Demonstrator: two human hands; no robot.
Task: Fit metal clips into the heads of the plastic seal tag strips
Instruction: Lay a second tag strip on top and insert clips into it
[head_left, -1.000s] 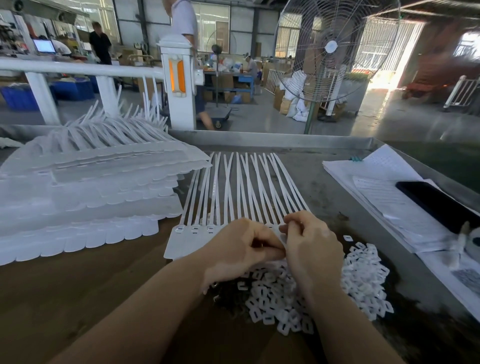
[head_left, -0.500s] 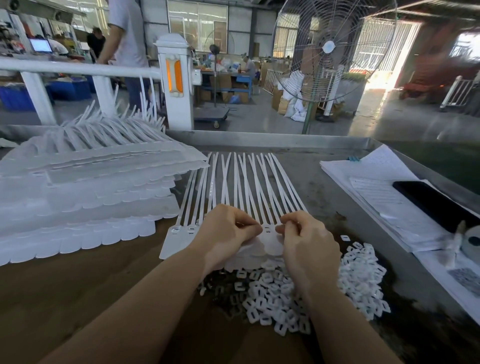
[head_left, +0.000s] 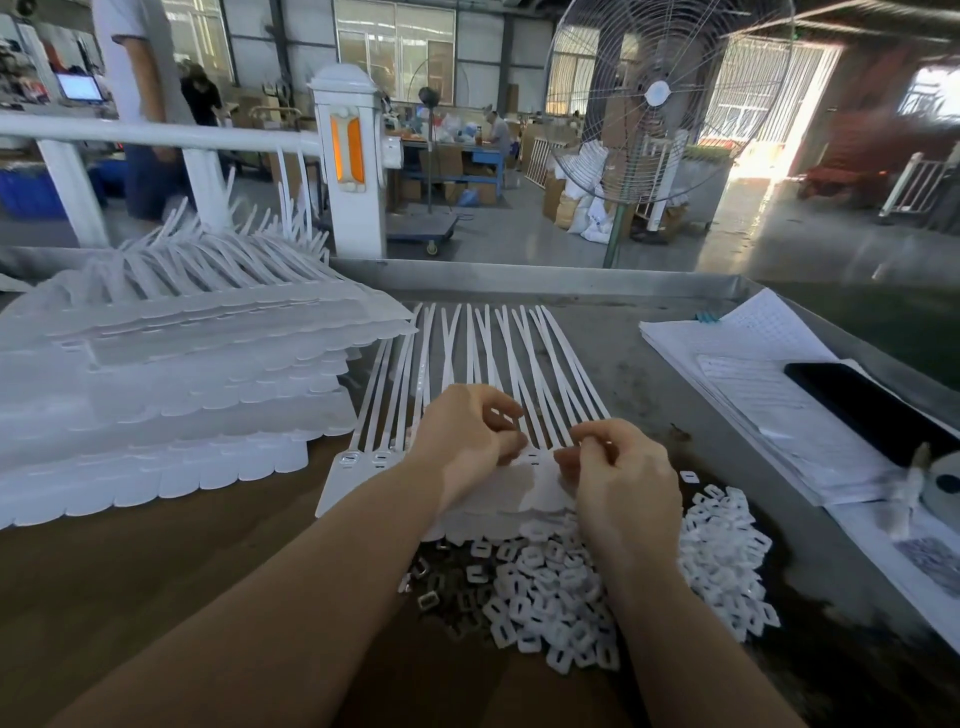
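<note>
A sheet of joined white seal tag strips (head_left: 470, 353) lies flat in front of me, its heads (head_left: 363, 460) nearest me and its tails pointing away. My left hand (head_left: 462, 447) hovers over the middle heads with curled fingers and holds a small white clip (head_left: 501, 418) at its fingertips. My right hand (head_left: 623, 483) is just to the right, thumb and fingers pinching a small clip over the heads. A gap between the two hands shows one slotted head (head_left: 535, 457). A pile of loose white clips (head_left: 571, 582) lies under my right wrist, with a few metal clips (head_left: 431, 600) at its left edge.
A tall stack of tag sheets (head_left: 182, 374) fills the left of the table. Papers (head_left: 769, 405), a black phone (head_left: 872, 410) and a tape roll (head_left: 945, 483) lie at the right. The table's raised metal rim (head_left: 571, 280) runs along the back, with a standing fan (head_left: 660, 98) behind it.
My hands have drawn slightly apart and shifted a little away from me over the heads. My left fingers have loosened, showing a clip. A person behind the railing walked left.
</note>
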